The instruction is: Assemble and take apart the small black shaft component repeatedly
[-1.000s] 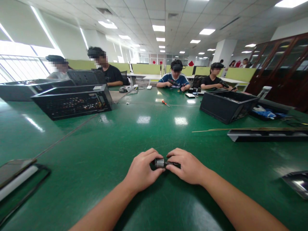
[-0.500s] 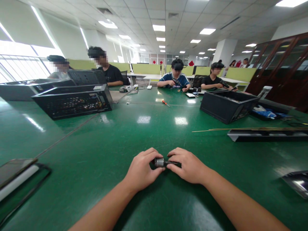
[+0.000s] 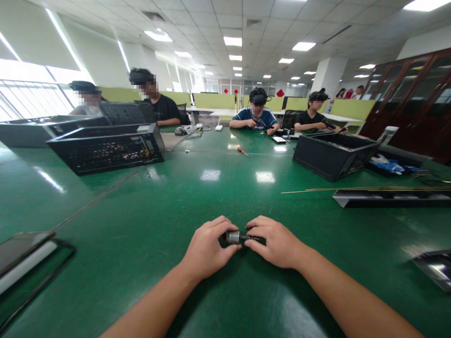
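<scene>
Both my hands meet low in the middle of the green table (image 3: 148,225). My left hand (image 3: 206,249) is curled round one end of a small cylindrical part (image 3: 234,237) with a grey metal collar and a dark, thin shaft. My right hand (image 3: 276,244) pinches the dark shaft end of the same part between thumb and fingers. The part lies level, just above the table. Most of its length is hidden inside my fingers.
A black equipment chassis (image 3: 109,149) stands at the left, an open black case (image 3: 333,155) at the right, with a long black tray and thin rods (image 3: 387,195) nearer. A red-handled screwdriver (image 3: 241,150) lies mid-table. A phone (image 3: 21,246) lies at near left. Several people sit at the far side.
My hands and the small part have barely shifted, only a slight lift. A person across the table has moved their hands a little.
</scene>
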A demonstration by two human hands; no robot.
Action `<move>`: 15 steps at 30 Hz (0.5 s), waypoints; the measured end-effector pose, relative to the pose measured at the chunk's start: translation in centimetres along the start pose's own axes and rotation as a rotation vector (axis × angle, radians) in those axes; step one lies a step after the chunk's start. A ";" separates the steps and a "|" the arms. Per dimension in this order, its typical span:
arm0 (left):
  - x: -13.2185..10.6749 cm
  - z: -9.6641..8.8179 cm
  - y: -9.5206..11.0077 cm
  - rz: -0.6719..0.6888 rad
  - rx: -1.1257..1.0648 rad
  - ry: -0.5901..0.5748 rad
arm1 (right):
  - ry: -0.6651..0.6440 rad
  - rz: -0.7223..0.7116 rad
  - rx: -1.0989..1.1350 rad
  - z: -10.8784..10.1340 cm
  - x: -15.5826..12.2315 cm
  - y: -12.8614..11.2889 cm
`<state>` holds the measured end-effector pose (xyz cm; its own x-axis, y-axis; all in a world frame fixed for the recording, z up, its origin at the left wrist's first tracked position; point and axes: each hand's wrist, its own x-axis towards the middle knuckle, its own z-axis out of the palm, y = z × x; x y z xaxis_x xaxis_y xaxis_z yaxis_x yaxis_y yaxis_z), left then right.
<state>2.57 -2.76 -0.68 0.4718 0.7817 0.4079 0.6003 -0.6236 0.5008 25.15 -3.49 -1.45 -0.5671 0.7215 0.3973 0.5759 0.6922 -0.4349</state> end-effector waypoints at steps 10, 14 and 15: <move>0.0 0.0 -0.1 0.005 -0.008 0.011 | -0.001 0.013 0.005 -0.2 0.0 0.0; 0.0 -0.1 -0.2 0.005 -0.009 0.015 | 0.003 0.017 0.001 -0.1 0.0 0.0; 0.0 -0.1 -0.2 0.005 -0.008 0.015 | 0.003 0.017 -0.001 -0.1 0.0 0.1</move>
<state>2.39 -2.67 -0.69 0.4645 0.7786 0.4220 0.5930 -0.6273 0.5048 25.25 -3.43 -1.37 -0.5553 0.7334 0.3922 0.5863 0.6797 -0.4408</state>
